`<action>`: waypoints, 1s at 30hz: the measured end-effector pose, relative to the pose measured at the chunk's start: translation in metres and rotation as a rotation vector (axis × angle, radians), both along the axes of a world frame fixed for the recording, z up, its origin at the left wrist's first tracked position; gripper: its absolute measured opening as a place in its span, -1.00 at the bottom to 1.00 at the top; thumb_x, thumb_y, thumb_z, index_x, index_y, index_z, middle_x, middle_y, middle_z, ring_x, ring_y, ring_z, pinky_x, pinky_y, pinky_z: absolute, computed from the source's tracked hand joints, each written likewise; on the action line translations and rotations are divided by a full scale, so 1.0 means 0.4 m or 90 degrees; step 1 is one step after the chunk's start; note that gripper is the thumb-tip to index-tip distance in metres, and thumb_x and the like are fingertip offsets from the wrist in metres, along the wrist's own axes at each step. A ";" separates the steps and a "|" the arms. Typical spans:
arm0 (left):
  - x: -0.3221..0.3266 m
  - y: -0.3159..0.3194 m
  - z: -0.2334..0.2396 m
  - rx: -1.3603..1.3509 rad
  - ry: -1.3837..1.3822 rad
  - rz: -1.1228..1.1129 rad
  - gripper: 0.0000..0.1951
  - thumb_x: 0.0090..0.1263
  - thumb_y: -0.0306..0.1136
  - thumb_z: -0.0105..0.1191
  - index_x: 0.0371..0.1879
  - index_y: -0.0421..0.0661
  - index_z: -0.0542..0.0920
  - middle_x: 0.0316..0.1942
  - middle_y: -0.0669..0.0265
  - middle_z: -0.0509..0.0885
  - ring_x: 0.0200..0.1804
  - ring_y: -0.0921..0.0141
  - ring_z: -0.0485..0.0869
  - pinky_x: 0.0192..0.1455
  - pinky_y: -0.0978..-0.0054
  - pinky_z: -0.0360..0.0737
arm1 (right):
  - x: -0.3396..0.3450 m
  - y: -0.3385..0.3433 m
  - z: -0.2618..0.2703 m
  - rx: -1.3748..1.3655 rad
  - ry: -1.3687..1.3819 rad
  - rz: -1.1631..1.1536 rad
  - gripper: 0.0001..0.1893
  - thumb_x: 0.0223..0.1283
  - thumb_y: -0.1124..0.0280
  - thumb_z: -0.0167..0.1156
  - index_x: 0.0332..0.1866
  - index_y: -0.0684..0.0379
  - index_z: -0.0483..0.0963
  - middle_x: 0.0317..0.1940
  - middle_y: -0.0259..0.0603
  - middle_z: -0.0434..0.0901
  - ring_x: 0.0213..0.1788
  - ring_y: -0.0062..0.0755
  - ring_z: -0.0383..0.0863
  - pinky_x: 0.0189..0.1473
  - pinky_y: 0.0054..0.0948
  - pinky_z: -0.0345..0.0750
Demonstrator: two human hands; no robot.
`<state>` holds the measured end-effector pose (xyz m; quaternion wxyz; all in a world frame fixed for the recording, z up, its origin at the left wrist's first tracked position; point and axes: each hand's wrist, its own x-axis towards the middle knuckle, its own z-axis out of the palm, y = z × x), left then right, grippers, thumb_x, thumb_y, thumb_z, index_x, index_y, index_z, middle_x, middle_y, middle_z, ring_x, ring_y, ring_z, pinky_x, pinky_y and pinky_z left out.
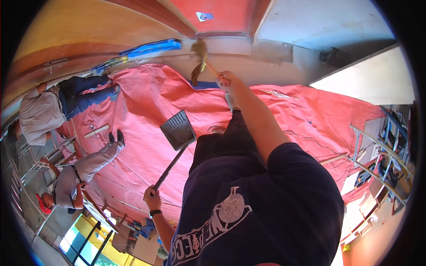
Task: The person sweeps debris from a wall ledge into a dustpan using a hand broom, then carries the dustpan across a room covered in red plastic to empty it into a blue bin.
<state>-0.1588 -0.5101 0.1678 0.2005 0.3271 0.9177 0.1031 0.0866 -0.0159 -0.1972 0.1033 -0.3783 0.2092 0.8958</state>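
My right hand (pixel 226 80) is stretched out ahead of me, closed around the handle of a broom (pixel 199 56). The broom's brownish bristle head is blurred and appears against the lower wall. Down at my left, my left hand (pixel 152 199) grips the long handle of a black dustpan (pixel 178 130). The pan is ribbed at its far end, and no debris can be made out in it. Beneath it spreads a wrinkled red tarpaulin (pixel 149 99), on which my feet stand, partly hidden by my legs and right arm.
Two people are at my left, one bending over (pixel 43 109) and one in a red cap (pixel 66 186). Metal frames (pixel 379 159) stand at the right, near a white panel (pixel 369 79). A blue object (pixel 151 48) runs along the wall. Cables cross the tarpaulin.
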 end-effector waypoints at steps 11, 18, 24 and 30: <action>0.098 -0.100 -0.075 0.053 -0.043 0.141 -0.70 -0.05 -0.72 0.18 -0.60 -0.14 0.30 -0.19 0.07 0.67 -0.21 0.22 0.63 -0.15 0.34 0.55 | 0.679 -0.045 0.223 -0.033 -0.078 -0.234 -0.86 0.39 0.43 -0.18 -0.31 0.24 0.21 -0.68 -0.41 0.19 -0.76 -0.71 0.18 -0.81 -0.76 0.24; 0.060 -0.068 -0.107 0.014 0.003 0.030 -0.75 -0.06 -0.69 0.20 -0.60 -0.17 0.36 -0.25 0.12 0.68 -0.28 0.21 0.64 -0.20 0.36 0.55 | 0.746 -0.056 0.292 0.028 -0.181 -0.217 -0.87 0.40 0.36 -0.15 -0.20 0.19 0.18 -0.69 -0.42 0.21 -0.74 -0.68 0.24 -0.78 -0.74 0.31; 0.062 -0.086 -0.163 0.048 -0.013 0.024 -0.75 -0.06 -0.68 0.20 -0.61 -0.17 0.37 -0.25 0.12 0.68 -0.30 0.23 0.64 -0.22 0.36 0.56 | 0.704 -0.185 0.411 0.037 -0.203 -0.078 -0.86 0.44 0.29 -0.22 -0.20 0.11 0.20 -0.71 -0.50 0.18 -0.76 -0.74 0.19 -0.80 -0.74 0.24; 0.092 -0.105 -0.216 0.128 -0.050 0.023 -0.73 -0.04 -0.73 0.20 -0.58 -0.17 0.36 -0.23 0.09 0.68 -0.29 0.24 0.64 -0.22 0.39 0.56 | 0.702 -0.218 0.417 -0.045 -0.107 -0.117 -0.87 0.44 0.31 -0.18 -0.20 0.11 0.21 -0.70 -0.49 0.17 -0.75 -0.75 0.18 -0.79 -0.76 0.24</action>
